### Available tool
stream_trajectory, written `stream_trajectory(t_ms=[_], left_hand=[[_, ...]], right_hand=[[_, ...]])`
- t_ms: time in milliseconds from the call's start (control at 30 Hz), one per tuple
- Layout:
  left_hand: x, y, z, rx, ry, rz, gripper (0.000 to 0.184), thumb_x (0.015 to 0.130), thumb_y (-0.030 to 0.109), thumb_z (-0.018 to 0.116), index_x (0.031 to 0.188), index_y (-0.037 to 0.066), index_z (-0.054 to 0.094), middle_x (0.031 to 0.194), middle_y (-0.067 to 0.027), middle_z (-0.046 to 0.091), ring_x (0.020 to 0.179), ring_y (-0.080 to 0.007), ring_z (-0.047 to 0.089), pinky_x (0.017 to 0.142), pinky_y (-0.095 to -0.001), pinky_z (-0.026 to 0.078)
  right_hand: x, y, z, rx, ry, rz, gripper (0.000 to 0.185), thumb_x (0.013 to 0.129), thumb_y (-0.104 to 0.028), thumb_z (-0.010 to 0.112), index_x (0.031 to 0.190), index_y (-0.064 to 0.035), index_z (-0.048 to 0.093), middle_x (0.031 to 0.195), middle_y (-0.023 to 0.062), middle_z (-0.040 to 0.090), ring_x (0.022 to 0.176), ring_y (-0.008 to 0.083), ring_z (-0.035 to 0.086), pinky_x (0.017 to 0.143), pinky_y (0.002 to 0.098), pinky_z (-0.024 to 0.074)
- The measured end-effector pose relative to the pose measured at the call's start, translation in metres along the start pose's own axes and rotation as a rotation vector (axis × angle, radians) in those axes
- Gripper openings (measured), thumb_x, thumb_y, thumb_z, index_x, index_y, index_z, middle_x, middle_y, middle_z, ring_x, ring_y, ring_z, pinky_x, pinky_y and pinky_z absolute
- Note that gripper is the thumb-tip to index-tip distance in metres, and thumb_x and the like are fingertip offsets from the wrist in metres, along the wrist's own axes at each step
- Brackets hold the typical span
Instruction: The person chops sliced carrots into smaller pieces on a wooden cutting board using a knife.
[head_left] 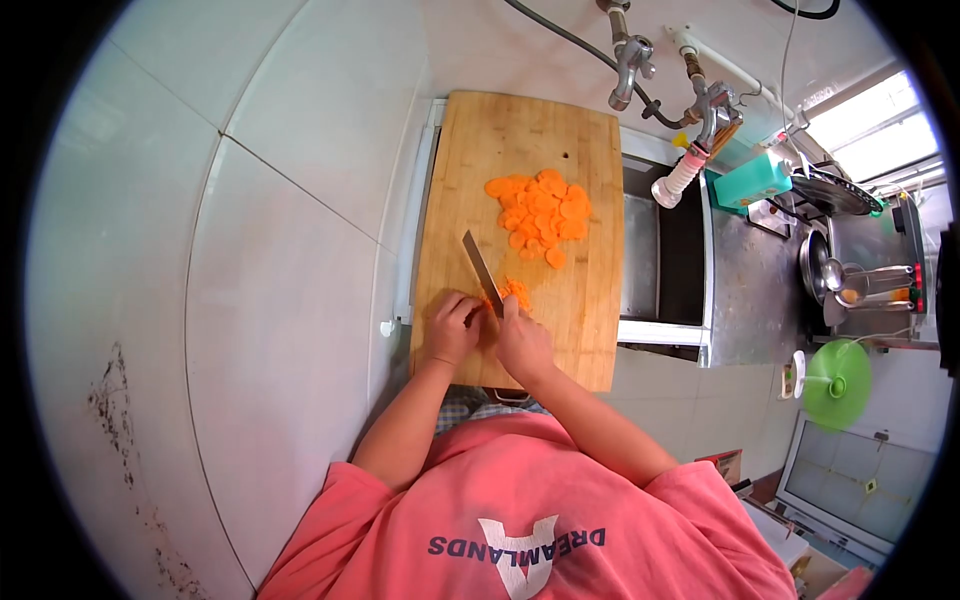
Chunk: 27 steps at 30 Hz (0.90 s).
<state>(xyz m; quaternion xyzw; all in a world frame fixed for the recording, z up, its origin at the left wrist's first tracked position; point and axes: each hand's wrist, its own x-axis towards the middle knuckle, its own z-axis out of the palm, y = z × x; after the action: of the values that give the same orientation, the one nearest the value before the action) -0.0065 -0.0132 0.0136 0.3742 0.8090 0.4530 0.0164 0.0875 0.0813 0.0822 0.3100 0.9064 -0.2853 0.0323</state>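
Note:
My right hand [524,347] is closed round the handle of a kitchen knife [479,266], whose blade points up and to the left over the wooden cutting board [580,325]. Beside the blade, my left hand [455,328] has its fingers curled down on a bit of carrot, mostly hidden under the fingertips. Finely cut carrot shreds [516,291] lie just right of the blade. Farther up the board rests a loose pile of round carrot slices [543,212].
A tiled wall [290,300] rises close along the left. Right of the board lies a sink [641,240], with taps [630,68] above it. Beyond are a steel counter [750,290], a teal bottle [752,180], pans [815,262] and a green fan [838,384].

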Motion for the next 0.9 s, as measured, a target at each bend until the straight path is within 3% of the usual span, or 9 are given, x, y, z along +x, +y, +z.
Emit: stream_trajectory(t_ms=[400, 600, 767, 900], left_hand=[[-0.001, -0.005, 0.0, 0.044, -0.015, 0.023, 0.013, 0.071, 0.004, 0.069, 0.083, 0.008, 0.067, 0.085, -0.0065, 0.063, 0.077, -0.0273, 0.062, 0.066, -0.0362, 0.051], [-0.002, -0.005, 0.0, 0.041, -0.008, 0.019, 0.013, 0.071, 0.003, 0.068, 0.083, 0.007, 0.067, 0.085, -0.0068, 0.063, 0.077, -0.0271, 0.062, 0.067, -0.0358, 0.051], [-0.001, -0.004, 0.0, 0.027, -0.003, 0.015, 0.012, 0.071, 0.004, 0.068, 0.082, 0.008, 0.068, 0.084, -0.0066, 0.063, 0.076, -0.0266, 0.062, 0.066, -0.0356, 0.051], [-0.001, -0.004, 0.001, 0.006, 0.011, -0.005, 0.01, 0.071, 0.002, 0.069, 0.081, 0.006, 0.068, 0.083, -0.0074, 0.063, 0.075, -0.0266, 0.062, 0.065, -0.0347, 0.051]], right_hand=[[0.001, -0.005, -0.001, -0.062, -0.027, 0.001, 0.025, 0.078, -0.006, 0.053, 0.099, -0.0026, 0.04, 0.083, 0.0229, 0.063, 0.072, 0.0423, 0.062, 0.062, 0.0494, 0.0501], [0.007, -0.003, 0.003, -0.069, -0.003, -0.032, 0.033, 0.078, -0.007, 0.055, 0.107, -0.0025, 0.041, 0.081, 0.022, 0.062, 0.069, 0.0403, 0.063, 0.059, 0.0473, 0.0513], [0.006, 0.001, 0.008, 0.049, -0.012, 0.094, 0.031, 0.084, -0.012, 0.055, 0.108, -0.0012, 0.039, 0.086, 0.023, 0.063, 0.078, 0.0413, 0.062, 0.065, 0.0497, 0.0491], [0.002, 0.004, 0.007, 0.057, 0.016, 0.067, 0.027, 0.086, -0.013, 0.055, 0.105, -0.0014, 0.039, 0.086, 0.0231, 0.062, 0.077, 0.0424, 0.061, 0.065, 0.0501, 0.0485]])
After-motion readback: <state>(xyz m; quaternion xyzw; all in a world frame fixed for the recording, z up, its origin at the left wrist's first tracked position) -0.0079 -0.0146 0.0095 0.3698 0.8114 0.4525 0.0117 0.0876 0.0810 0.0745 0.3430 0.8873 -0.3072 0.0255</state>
